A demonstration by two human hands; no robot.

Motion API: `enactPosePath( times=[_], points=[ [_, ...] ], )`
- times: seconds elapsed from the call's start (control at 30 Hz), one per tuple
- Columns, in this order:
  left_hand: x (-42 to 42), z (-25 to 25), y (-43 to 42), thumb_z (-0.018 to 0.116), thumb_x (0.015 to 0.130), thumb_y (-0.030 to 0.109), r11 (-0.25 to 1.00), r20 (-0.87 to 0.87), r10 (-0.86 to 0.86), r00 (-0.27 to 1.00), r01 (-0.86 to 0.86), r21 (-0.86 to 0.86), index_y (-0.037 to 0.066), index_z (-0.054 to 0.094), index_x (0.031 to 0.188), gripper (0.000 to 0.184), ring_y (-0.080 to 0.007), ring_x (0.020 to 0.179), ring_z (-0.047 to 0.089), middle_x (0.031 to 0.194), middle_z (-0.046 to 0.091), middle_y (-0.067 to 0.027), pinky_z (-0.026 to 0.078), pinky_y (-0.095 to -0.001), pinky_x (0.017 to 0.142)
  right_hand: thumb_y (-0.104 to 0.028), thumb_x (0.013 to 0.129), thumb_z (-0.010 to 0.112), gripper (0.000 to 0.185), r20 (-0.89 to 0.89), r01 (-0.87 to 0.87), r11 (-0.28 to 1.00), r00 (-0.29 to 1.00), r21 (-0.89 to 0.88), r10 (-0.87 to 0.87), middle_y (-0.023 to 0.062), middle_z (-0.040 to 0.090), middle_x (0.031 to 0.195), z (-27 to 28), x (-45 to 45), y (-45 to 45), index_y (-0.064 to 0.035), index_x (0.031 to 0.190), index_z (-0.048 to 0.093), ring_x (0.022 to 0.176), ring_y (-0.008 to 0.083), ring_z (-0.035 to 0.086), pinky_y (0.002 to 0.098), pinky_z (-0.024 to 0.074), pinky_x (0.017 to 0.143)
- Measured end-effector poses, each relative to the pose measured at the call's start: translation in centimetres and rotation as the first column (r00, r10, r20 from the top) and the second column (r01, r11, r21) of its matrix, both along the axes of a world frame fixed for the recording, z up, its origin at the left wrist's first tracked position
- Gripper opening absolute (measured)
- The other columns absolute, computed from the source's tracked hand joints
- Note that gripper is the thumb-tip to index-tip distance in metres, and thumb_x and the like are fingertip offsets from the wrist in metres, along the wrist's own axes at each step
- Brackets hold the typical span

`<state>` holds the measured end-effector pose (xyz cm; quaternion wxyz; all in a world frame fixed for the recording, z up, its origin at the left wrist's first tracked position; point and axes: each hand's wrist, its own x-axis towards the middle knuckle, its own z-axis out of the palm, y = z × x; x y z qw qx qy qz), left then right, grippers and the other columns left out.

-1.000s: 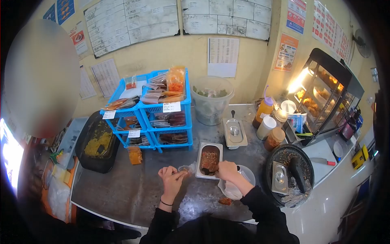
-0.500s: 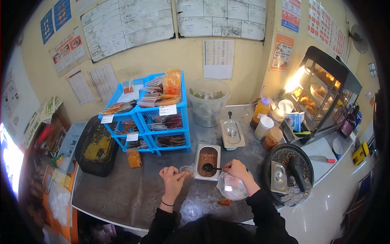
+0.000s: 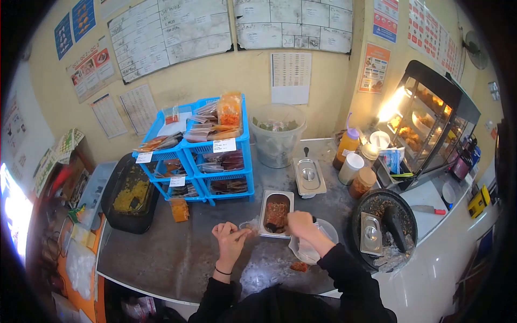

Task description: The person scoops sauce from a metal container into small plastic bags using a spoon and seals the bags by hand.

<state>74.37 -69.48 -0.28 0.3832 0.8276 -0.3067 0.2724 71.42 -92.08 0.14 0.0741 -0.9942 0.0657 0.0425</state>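
Note:
My left hand (image 3: 229, 243) is closed in a pinch on the edge of a small clear plastic bag (image 3: 251, 225), held just left of a steel container (image 3: 262, 220). A reddish-brown chunky sauce (image 3: 277, 211) lies in that container. My right hand (image 3: 305, 227) is wrapped round the handle of a black spoon, at the container's right edge. The spoon's dark bowl (image 3: 273, 228) dips into the sauce at the near end; most of its handle is hidden by my hand. Under my right wrist stands a pale plastic bowl (image 3: 333, 232), partly covered.
A small filled red-brown packet (image 3: 299, 266) lies near the front edge. Blue stacked baskets (image 3: 202, 197) hold packets at back left. Behind stand a lidded steel container (image 3: 309, 176) and a clear bucket (image 3: 278, 137). At right sits a dark stone mortar (image 3: 360, 248).
My right hand has moved left and slightly up, and the spoon has turned steeper in the sauce. My left hand keeps its pinch in nearly the same spot.

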Motion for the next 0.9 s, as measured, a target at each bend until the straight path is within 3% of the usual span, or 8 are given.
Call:
enactPosePath(
  times=[0.07, 0.17, 0.27, 0.5, 0.67, 0.8, 0.9],
  points=[
    [-0.1, 0.0, 0.2, 0.071, 0.060, 0.013, 1.000, -0.008, 0.004, 1.000, -0.004, 0.003, 0.015, 0.068, 0.067, 0.008, -0.0166, 0.072, 0.041, 0.067, 0.039, 0.0010, 0.027, -0.0344, 0.079, -0.022, 0.067, 0.062, 0.017, 0.007, 0.111, 0.985, 0.994, 0.131, -0.113, 0.0138, 0.064, 0.073, -1.0, 0.1, -2.1, -0.0097, 0.076, 0.069, 0.071, 0.0298, 0.063, 0.0381, 0.0498, 0.065],
    [-0.1, 0.3, 0.1, 0.071, 0.060, 0.012, 1.000, -0.009, -0.002, 1.000, 0.002, 0.004, 0.015, 0.068, 0.068, 0.009, -0.0165, 0.072, 0.041, 0.067, 0.039, 0.0010, 0.027, -0.0346, 0.079, -0.027, 0.066, 0.065, 0.019, 0.012, 0.103, 0.935, 0.993, 0.339, -0.114, 0.0124, 0.064, 0.075, -0.8, -0.6, -4.1, -0.0127, 0.079, 0.070, 0.071, 0.0299, 0.062, 0.0366, 0.0493, 0.066],
    [0.0, 0.6, -0.3, 0.072, 0.060, 0.012, 1.000, 0.001, -0.012, 1.000, 0.012, 0.010, 0.015, 0.068, 0.068, 0.010, -0.0164, 0.072, 0.041, 0.067, 0.039, 0.0011, 0.027, -0.0345, 0.079, -0.027, 0.066, 0.065, 0.022, 0.050, 0.152, 0.929, 0.983, 0.338, -0.179, 0.0126, 0.064, 0.075, -0.9, -1.3, -4.8, -0.0112, 0.080, 0.069, 0.070, 0.0294, 0.062, 0.0354, 0.0487, 0.066],
    [0.8, 0.6, -2.4, 0.071, 0.059, 0.011, 0.995, 0.089, -0.098, 0.991, 0.099, -0.004, 0.018, 0.069, 0.069, 0.013, -0.0166, 0.073, 0.042, 0.067, 0.040, 0.0012, 0.027, -0.0357, 0.079, -0.028, 0.068, 0.064, 0.021, 0.197, 0.121, 0.847, 0.946, 0.517, -0.256, 0.0091, 0.065, 0.077, 3.0, -3.5, -4.7, -0.0127, 0.081, 0.069, 0.070, 0.0263, 0.062, 0.0335, 0.0485, 0.064],
    [1.4, -1.4, -3.8, 0.069, 0.060, 0.011, 0.984, 0.125, -0.178, 0.976, 0.175, 0.031, 0.019, 0.068, 0.068, 0.011, -0.0175, 0.074, 0.043, 0.069, 0.041, 0.0009, 0.028, -0.0380, 0.079, -0.020, 0.071, 0.064, 0.013, 0.435, -0.048, 0.870, 0.878, 0.491, -0.197, 0.0045, 0.060, 0.067, 5.9, -5.6, -2.2, -0.0127, 0.080, 0.069, 0.061, 0.0233, 0.059, 0.0331, 0.0454, 0.055],
    [1.2, -2.1, -4.1, 0.067, 0.061, 0.009, 0.981, 0.133, -0.195, 0.972, 0.195, 0.019, 0.020, 0.069, 0.068, 0.013, -0.0182, 0.075, 0.044, 0.070, 0.041, 0.0006, 0.028, -0.0390, 0.079, -0.017, 0.070, 0.067, 0.010, 0.616, -0.192, 0.944, 0.788, 0.268, -0.015, 0.0036, 0.054, 0.063, 2.9, -6.5, -0.9, -0.0130, 0.078, 0.069, 0.054, 0.0211, 0.055, 0.0313, 0.0429, 0.049],
    [1.2, -2.1, -4.1, 0.072, 0.055, 0.008, 0.982, 0.162, -0.189, 0.968, 0.187, 0.029, 0.021, 0.069, 0.068, 0.018, -0.0191, 0.073, 0.041, 0.069, 0.039, 0.0005, 0.027, -0.0376, 0.077, -0.015, 0.070, 0.066, 0.009, 0.673, -0.140, 0.979, 0.740, 0.147, 0.005, 0.0031, 0.053, 0.062, 2.3, -7.1, -0.4, -0.0129, 0.078, 0.069, 0.052, 0.0205, 0.054, 0.0314, 0.0418, 0.048]
  ],
)
